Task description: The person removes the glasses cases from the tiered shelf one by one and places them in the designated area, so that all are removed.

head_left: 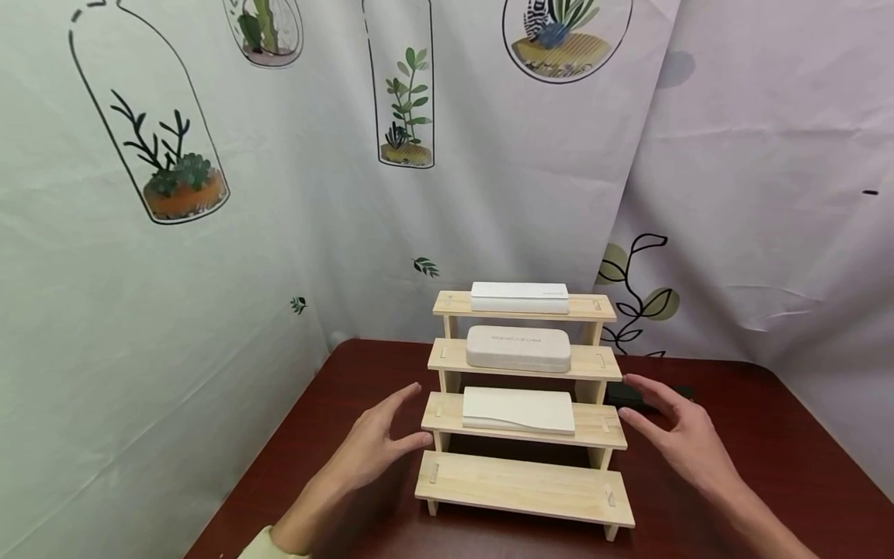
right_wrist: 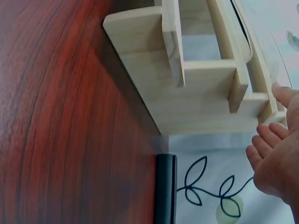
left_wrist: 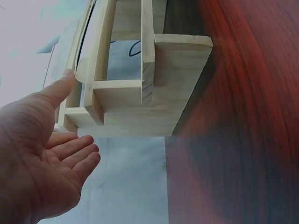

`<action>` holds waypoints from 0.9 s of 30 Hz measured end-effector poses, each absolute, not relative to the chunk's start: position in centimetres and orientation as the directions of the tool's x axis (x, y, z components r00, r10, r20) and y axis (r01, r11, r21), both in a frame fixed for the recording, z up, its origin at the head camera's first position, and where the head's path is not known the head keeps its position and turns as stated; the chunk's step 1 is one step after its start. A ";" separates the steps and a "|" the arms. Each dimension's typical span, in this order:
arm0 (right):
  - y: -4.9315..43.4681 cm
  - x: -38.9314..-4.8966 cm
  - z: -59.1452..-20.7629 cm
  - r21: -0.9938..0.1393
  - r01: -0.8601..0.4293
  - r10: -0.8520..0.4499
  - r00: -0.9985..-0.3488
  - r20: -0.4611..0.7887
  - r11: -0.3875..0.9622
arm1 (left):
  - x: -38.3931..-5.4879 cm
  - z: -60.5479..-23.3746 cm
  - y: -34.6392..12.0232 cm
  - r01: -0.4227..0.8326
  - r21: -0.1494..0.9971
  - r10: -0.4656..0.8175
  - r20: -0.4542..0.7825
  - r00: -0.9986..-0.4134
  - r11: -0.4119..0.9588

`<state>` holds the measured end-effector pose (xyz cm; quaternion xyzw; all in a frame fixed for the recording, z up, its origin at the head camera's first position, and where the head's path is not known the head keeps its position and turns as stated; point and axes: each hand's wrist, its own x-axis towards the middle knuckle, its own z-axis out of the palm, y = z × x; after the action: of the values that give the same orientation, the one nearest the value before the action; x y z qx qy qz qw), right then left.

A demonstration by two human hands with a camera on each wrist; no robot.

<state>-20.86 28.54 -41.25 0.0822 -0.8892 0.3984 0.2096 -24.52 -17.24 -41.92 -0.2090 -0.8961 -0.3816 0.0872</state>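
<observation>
A pale wooden four-step display stand [head_left: 524,485] is on the table. Its top step carries a slim white box [head_left: 520,298], and the step below it a rounded cream case [head_left: 518,348] with small lettering. On the third step down lies a flat off-white case [head_left: 518,410] with a wavy flap edge. My left hand [head_left: 370,442] hovers at the stand's left side, thumb and fingers spread. Across from it, my right hand [head_left: 684,439] is at the right side in a similar pose. Both wrist views show the left palm [left_wrist: 37,154] and right palm [right_wrist: 280,163] holding nothing.
The stand rests on a dark red wood-grain table [head_left: 279,481]. Behind its right side lies a black object [right_wrist: 165,191], partly behind the right hand in the head view. A white curtain [head_left: 230,310] with printed plants and jars hangs behind and along the left.
</observation>
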 end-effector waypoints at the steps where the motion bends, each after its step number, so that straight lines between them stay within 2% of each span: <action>1: 28.3 -20.9 -41.2 -0.672 -0.318 0.013 -0.899 0.439 0.669 | -24.6 -41.9 -17.1 0.440 0.651 0.306 0.316 -0.898 0.619; 7: 27.3 -20.6 -41.2 -0.631 -0.334 0.029 -0.870 0.492 0.700 | -25.1 -42.0 -16.2 0.454 0.652 0.318 0.324 -0.891 0.607; 16: 25.3 -20.4 -41.9 -0.523 -0.427 0.064 -0.727 0.684 0.738 | -25.9 -42.3 -15.4 0.476 0.647 0.333 0.340 -0.879 0.596; 23: 24.2 -20.5 -42.1 -0.496 -0.476 0.084 -0.655 0.751 0.727 | -26.2 -42.5 -15.0 0.477 0.642 0.334 0.341 -0.879 0.600; 27: 23.8 -20.5 -42.2 -0.447 -0.532 0.050 -0.602 0.797 0.720 | -26.5 -42.7 -14.8 0.492 0.628 0.337 0.359 -0.870 0.603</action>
<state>-20.46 23.82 -42.17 0.1457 -0.8257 0.3449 0.4219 -26.47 -14.79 -42.67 -0.2333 -0.8894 -0.3795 0.1021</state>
